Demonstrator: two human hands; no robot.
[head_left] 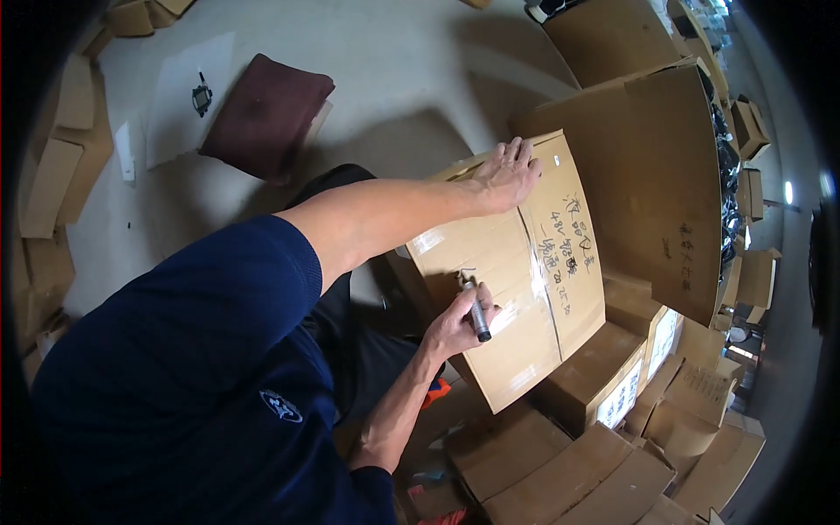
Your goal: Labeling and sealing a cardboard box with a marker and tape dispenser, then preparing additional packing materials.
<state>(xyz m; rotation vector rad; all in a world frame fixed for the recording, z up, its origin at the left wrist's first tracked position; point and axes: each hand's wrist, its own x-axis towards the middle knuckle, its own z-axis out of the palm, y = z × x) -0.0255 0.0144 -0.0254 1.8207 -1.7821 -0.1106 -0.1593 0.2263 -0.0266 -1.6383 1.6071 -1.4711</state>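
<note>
A taped cardboard box (560, 319) stands tilted before me, with handwritten dark marks on its upper face. My left hand (506, 179) lies flat near that face's far edge, its fingers stretched out and holding nothing. Closed round a grey and black marker pen (478, 313) is my right hand (457, 325). The marker's tip end is at the box face, beside a few fresh-looking dark strokes (467, 273). A strip of clear tape and a seam run across the face between the strokes and the longer writing.
A large open carton (630, 188) with black plastic inside stands to the right. More cardboard boxes (586, 472) are stacked at the lower right, others (57, 175) at the left. On the floor lie a dark maroon cushion-like thing (267, 118) and a small dark device (202, 98).
</note>
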